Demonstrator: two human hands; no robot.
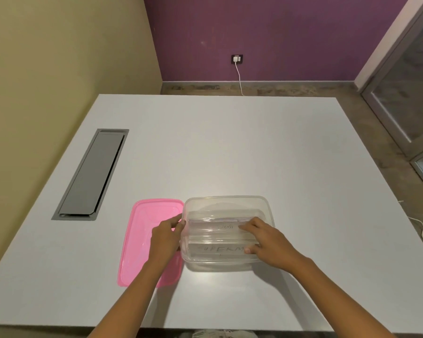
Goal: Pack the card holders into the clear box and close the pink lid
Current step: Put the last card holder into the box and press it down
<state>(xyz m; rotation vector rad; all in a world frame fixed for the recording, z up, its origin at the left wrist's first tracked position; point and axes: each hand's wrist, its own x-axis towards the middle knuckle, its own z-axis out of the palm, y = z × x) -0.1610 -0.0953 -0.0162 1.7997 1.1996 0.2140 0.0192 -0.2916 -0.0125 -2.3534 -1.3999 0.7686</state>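
I see both hands, left hand (167, 236) and right hand (266, 242), gripping a clear card holder (217, 226) inside the clear box (230, 200); the pink lid (142, 230) lies off, left.

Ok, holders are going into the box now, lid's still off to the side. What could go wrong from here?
1. The clear card holders look stacked up near the rim of the clear box; if they sit proud, the pink lid may not seat.
2. The left hand steadies the box's left wall while the right hand presses inside; an uneven push could slide the light box on the smooth table.
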